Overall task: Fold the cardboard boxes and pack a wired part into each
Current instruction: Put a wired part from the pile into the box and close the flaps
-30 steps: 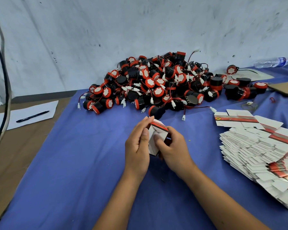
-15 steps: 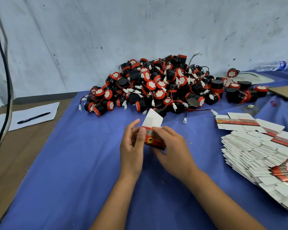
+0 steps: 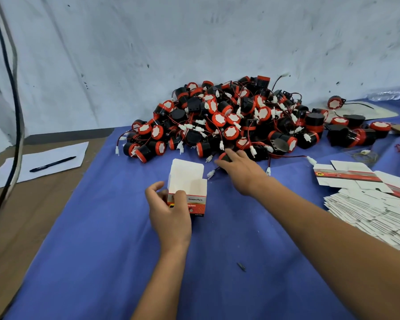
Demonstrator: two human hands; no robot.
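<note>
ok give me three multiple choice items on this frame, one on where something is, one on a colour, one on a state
1. Where is the pen?
A. on the sheet of paper at the left
B. inside the box
C. on the pile of parts

2. What colour is the cloth under the work?
A. green
B. blue
C. yellow

3. How is the box in the left hand?
A. flat
B. closed
C. folded up, top flap open

Answers: 1 A, the pen lies on the white sheet. 2 B, the cloth is blue. 3 C, the flap stands up and the white inside shows, while the right hand reaches to a wired part.
</note>
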